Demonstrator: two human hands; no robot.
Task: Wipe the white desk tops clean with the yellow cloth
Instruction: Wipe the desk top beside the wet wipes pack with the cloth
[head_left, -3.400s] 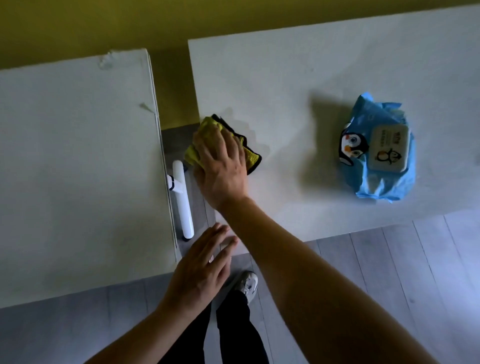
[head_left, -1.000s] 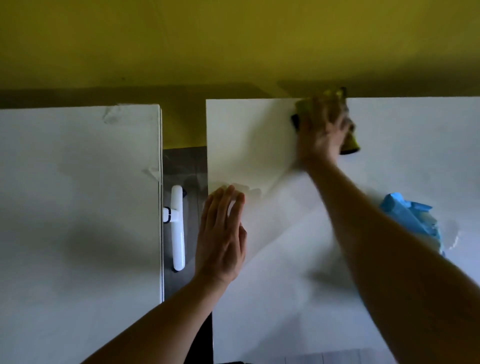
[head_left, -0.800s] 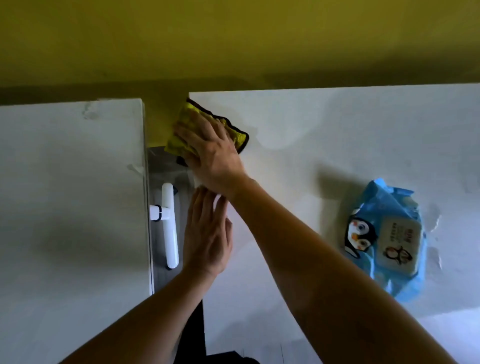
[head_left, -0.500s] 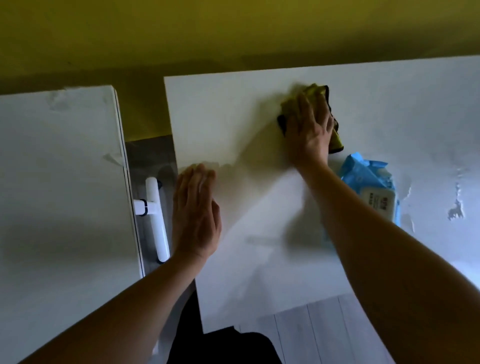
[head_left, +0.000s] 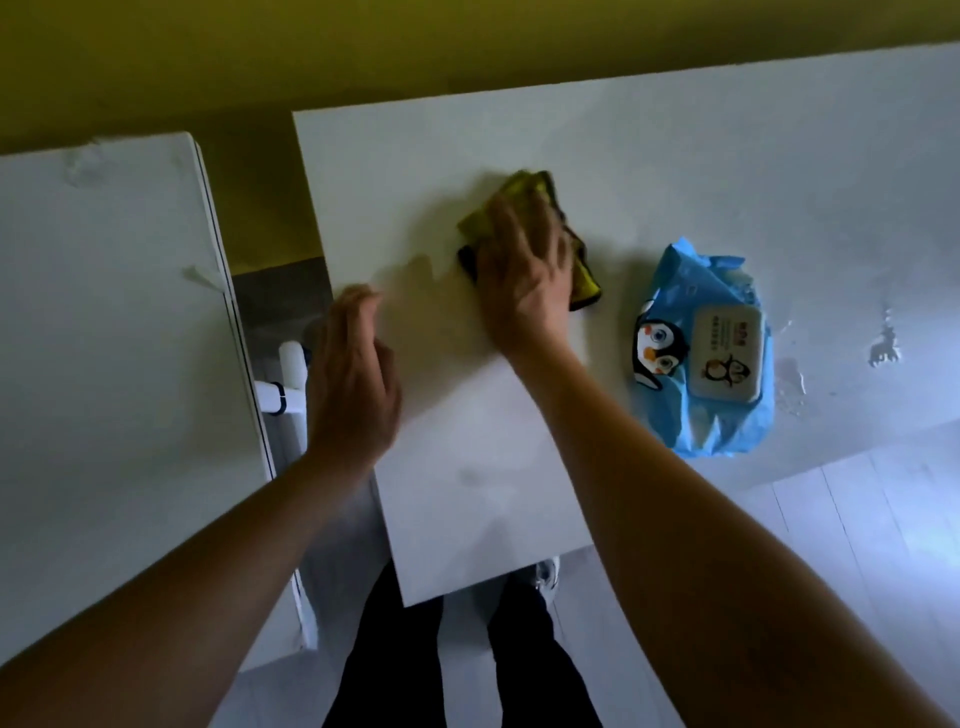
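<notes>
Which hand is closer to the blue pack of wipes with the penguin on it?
Right. The right hand presses the yellow cloth just left of the blue plastic wipes pack; the left hand lies farther left, at the white desk top's left edge.

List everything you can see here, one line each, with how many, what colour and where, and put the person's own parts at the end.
desk tops: two, white, side by side with a gap between.
yellow cloth: one, yellow with dark edge, on the right desk under the right hand.
wipes pack: one, blue with penguin print, right desk, right of the cloth.
white bar: one, in the gap, fixed to the left desk's edge.
wall: yellow, behind the desks.
floor: pale planks, below.
left hand: fingers straight, at the right desk's left edge.
right hand: pressing the cloth flat.
legs: dark trousers, light shoe.
</notes>
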